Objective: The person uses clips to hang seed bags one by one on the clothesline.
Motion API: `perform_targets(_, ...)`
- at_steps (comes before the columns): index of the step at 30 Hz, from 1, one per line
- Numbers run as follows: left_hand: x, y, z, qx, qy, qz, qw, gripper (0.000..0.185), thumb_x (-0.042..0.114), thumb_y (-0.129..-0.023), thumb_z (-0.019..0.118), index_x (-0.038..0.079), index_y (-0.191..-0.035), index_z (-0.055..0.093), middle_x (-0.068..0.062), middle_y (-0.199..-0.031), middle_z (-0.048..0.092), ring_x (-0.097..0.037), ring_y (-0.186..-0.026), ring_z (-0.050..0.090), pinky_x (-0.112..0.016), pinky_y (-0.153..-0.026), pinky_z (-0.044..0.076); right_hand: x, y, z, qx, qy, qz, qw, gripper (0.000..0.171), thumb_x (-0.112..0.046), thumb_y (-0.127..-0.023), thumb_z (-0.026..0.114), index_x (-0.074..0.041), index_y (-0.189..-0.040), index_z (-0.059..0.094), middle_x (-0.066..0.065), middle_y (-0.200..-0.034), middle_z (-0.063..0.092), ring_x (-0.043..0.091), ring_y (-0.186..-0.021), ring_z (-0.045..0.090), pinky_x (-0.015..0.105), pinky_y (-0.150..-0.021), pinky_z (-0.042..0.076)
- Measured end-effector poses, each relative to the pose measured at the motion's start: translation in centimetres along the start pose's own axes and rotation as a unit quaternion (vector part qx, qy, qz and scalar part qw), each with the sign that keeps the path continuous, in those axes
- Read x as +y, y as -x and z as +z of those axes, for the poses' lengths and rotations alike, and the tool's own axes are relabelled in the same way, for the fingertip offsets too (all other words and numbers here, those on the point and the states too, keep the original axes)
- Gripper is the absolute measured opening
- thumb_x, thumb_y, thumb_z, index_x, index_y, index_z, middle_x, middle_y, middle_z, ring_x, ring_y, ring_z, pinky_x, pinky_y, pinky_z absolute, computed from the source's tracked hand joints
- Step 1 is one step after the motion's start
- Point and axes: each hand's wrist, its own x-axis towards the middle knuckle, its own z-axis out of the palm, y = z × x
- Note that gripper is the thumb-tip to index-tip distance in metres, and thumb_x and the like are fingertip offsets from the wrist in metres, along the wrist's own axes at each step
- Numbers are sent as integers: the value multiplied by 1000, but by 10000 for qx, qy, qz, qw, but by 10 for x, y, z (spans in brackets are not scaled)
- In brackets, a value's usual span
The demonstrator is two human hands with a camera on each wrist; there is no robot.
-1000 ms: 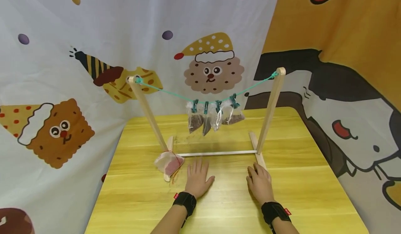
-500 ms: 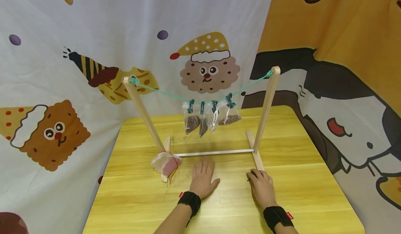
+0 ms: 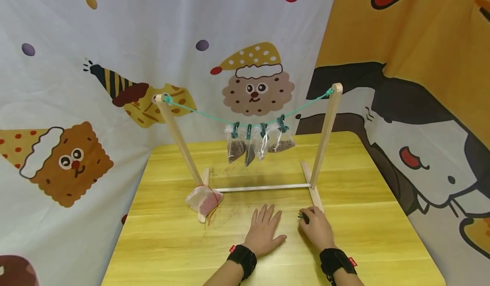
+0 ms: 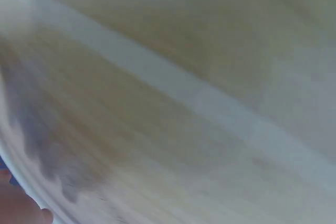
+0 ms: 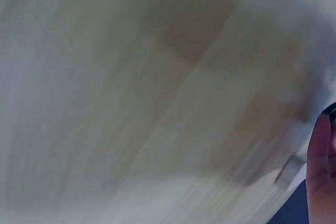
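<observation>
Nearest, just before the wooden rack [image 3: 323,141], the left hand [image 3: 264,230] is laid flat on the yellow table [image 3: 172,243], fingers straight and spread. Beside it, the right hand [image 3: 315,228] is curled around a small dark clip [image 3: 303,217] at the rack's right foot. Picking up the clip appears to be in hand; the pink pouch [image 3: 204,200], at the rack's left foot, would likely be fetched next. Beyond, four clipped bags [image 3: 260,143] are hung from the green cord [image 3: 214,118].
</observation>
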Motion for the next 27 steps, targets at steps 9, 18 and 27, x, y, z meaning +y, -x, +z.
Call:
perform_targets(9,18,-7,-17,147,1090,-547,9924,75,57,-82,49,24,-143,18,4,-137,35,-16,-124,35,-47,-98,28,-50,-18,-7,-706,-3795,1702,9066,32,-23,-88,57,-7,-115,58,12,-111,56,23,-91,56,39,-74,49)
perform_targets(18,16,-3,-28,252,2133,-1088,9706,52,44,-90,45,23,-137,35,9,-116,55,-4,-90,57,-26,-71,48,-78,-26,-5,-987,-4010,1577,8970,31,-27,-86,59,-11,-113,60,10,-111,57,23,-93,55,37,-74,49)
perform_targets(27,10,7,-27,917,1899,-1130,9710,44,34,-94,43,18,-135,41,4,-108,61,-8,-87,60,-26,-69,50,-97,-21,5,-987,-3710,1513,9109,22,-27,-85,61,-19,-105,63,2,-103,61,18,-85,58,39,-71,50)
